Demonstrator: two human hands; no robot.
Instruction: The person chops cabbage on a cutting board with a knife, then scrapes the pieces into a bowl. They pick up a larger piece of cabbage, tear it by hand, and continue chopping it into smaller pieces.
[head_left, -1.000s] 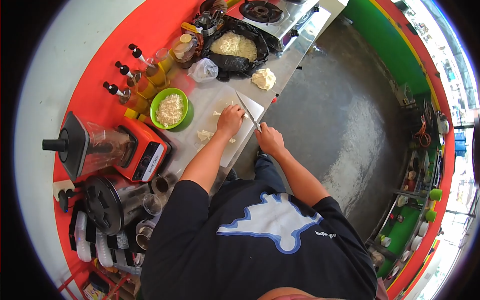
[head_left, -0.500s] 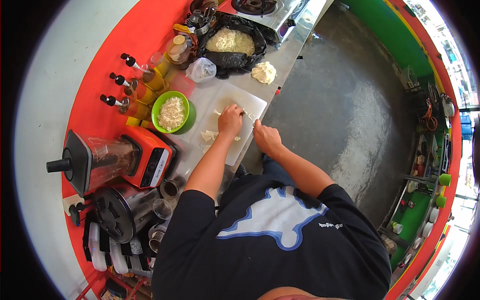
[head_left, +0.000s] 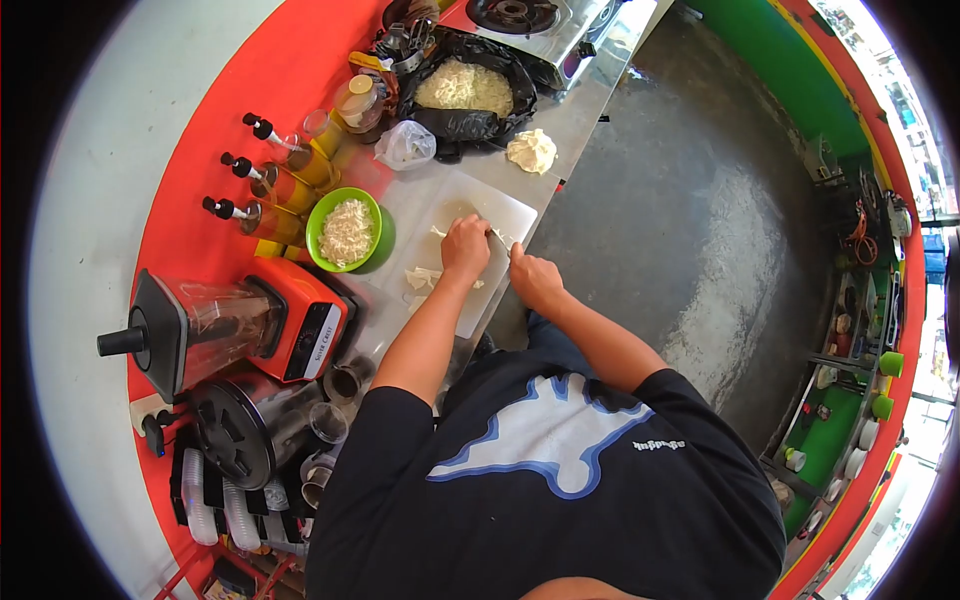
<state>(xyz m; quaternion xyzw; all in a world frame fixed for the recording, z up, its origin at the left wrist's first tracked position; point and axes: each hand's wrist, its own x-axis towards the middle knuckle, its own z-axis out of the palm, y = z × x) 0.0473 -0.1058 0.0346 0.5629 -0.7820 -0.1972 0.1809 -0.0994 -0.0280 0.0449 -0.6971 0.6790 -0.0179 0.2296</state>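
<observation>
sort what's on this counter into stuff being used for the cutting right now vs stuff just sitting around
In use: left hand, right hand, knife, cutting board, pale pieces on it.

Lying about: green bowl, blender, bottles, black bag, plastic bag, dough lump, stove.

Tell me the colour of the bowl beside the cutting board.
Bright green; the bowl holds pale shredded food, seen clearly in the head view.

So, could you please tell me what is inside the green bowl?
The green bowl holds a heap of pale shredded food. The heap covers the bowl's bottom, so whatever lies beneath cannot be seen.
</observation>
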